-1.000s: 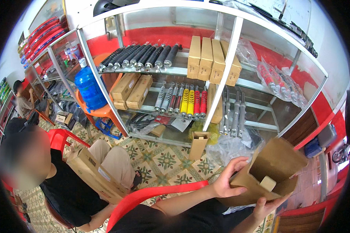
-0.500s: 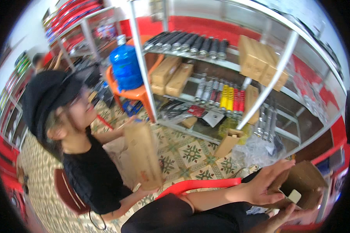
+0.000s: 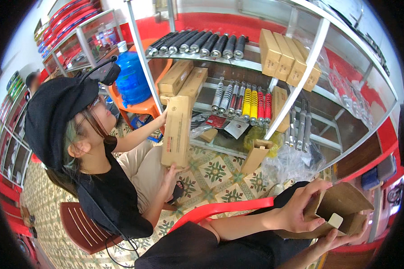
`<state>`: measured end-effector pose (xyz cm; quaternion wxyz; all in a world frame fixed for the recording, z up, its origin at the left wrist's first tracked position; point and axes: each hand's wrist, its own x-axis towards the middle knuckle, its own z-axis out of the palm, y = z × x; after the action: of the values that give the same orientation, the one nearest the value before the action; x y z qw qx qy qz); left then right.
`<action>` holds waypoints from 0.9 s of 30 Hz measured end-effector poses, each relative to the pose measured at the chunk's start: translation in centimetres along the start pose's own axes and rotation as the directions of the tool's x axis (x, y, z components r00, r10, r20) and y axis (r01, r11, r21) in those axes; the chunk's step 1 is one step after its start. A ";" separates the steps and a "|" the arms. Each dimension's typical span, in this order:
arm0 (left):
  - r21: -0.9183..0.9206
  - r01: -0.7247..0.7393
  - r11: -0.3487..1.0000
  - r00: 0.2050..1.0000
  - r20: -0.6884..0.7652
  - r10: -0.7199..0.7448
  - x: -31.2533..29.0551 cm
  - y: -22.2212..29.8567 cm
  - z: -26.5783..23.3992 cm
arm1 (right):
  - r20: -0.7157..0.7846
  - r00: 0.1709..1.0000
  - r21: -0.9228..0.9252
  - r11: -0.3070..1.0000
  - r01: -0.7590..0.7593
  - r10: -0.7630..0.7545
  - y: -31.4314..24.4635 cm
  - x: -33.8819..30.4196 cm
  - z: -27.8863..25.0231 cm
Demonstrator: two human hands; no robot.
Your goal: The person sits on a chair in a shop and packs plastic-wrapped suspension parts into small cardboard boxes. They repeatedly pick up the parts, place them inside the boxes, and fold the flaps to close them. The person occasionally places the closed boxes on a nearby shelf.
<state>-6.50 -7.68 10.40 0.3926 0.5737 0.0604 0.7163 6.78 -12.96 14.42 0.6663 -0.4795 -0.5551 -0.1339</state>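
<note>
My left hand [image 3: 300, 210] curls over the near edge of a long, open brown cardboard box [image 3: 341, 210], thumb along its matte side and fingers [image 3: 316, 187] folded over the top rim, so it is clasped around the carton's wall. My right hand [image 3: 332, 240] cups the same box from beneath; only the fingertips show past the flap, so I cannot tell how tightly it closes. The box sits low at the right, above my lap, its flaps creased and a small pale tab of card [image 3: 334, 219] poking out of the mouth. Beside me a person in a soft black cap [image 3: 54, 112] and black shirt holds a tall, flat-sided tan carton [image 3: 177, 132] upright with both hands. Behind them a glass-and-white-metal shelf rack [image 3: 300, 76] carries ribbed black shock absorbers [image 3: 202, 42], coiled springs in silver, yellow and red [image 3: 244, 101], and stacked plain cartons [image 3: 285, 56]. A glossy red plastic chair back [image 3: 220, 208] curves between us over patterned floor tiles [image 3: 215, 172].
</note>
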 end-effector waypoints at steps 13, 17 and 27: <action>0.079 -0.137 0.987 0.989 -0.042 0.140 0.9 -0.5 0.0 | -0.002 0.998 -0.063 0.996 -0.065 0.065 1.3 -0.3 -0.2; 0.121 -0.104 0.987 0.994 -0.022 0.107 0.9 -0.6 -0.2 | -0.015 0.999 -0.076 0.996 -0.044 0.043 0.9 -0.2 0.3; 0.079 0.036 0.996 0.999 -0.004 -0.036 0.4 -1.2 -0.5 | -0.021 0.999 -0.084 0.995 -0.050 0.048 0.6 0.0 1.0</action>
<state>-6.32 -6.41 9.92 0.3823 0.5867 0.0998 0.7068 6.58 -11.89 14.04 0.6536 -0.5195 -0.5308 -0.1456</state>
